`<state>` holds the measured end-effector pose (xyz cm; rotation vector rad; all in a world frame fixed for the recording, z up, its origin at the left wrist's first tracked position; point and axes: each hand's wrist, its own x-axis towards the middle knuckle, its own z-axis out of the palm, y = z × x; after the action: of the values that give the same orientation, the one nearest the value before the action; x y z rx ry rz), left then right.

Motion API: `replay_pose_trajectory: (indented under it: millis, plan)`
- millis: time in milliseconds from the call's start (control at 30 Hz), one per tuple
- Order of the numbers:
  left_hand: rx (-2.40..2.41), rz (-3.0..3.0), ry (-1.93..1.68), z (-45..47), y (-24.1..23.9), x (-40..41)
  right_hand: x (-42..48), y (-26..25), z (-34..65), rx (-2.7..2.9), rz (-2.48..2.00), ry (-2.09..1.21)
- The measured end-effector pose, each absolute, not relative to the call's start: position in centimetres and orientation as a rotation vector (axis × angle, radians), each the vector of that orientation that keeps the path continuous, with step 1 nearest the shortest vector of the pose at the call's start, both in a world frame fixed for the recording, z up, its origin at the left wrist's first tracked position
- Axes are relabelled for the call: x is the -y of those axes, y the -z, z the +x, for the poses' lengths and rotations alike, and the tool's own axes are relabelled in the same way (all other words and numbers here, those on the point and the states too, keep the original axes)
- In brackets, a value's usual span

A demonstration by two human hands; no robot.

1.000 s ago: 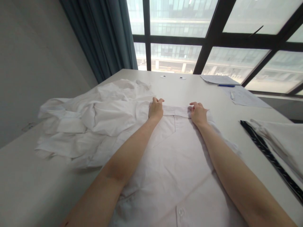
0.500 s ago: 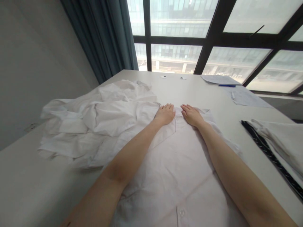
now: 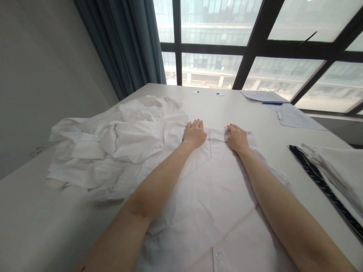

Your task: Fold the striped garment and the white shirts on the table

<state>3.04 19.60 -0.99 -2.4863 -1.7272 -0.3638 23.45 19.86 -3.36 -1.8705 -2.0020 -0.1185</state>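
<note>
A white buttoned shirt (image 3: 210, 196) lies spread out in front of me, with a button and placket at its near end. My left hand (image 3: 195, 134) rests flat on the left part of its far edge, fingers stretched forward. At the right part of that edge, my right hand (image 3: 237, 138) has its fingers curled in on the cloth band, which lifts slightly there. Between the two hands a strip of the band shows, a little wrinkled. The right fingertips are partly hidden by the hand. Left of my left arm is a heap of crumpled white cloth (image 3: 127, 143).
Folded white cloth (image 3: 337, 162) lies at the right, beside a black strip with white marks (image 3: 320, 181). Papers (image 3: 300, 117) and a blue pen (image 3: 272, 103) are at the white table's (image 3: 204, 107) far right. A window and a blue curtain (image 3: 136, 45) stand beyond.
My hands have moved apart along the shirt's far edge, the left one slightly left, the right one to the right. The right fingers have gone from flat to curled on the cloth.
</note>
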Motion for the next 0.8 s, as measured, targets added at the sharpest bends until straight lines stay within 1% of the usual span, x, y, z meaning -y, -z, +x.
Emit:
replay_pose_trajectory:
  millis: [100,233,433,633,800]
  plan:
    - [1.531,-2.531,0.421,3.5,0.8,-19.2,-20.1,3.2,23.7,1.929,-1.821,0.144]
    - [1.404,-2.735,0.273,4.3,0.8,-18.8,-20.2,2.9,23.8,1.852,-1.794,0.153]
    - [1.418,-2.898,0.065,4.2,0.6,-19.0,-20.1,2.9,23.6,1.837,-1.804,0.134]
    - [1.448,-2.97,0.056,4.0,-0.1,-18.9,-19.7,3.5,23.3,1.91,-1.813,0.112]
    - [1.398,-3.053,0.057,3.6,-0.3,-18.7,-19.9,3.7,23.7,1.844,-1.846,0.12]
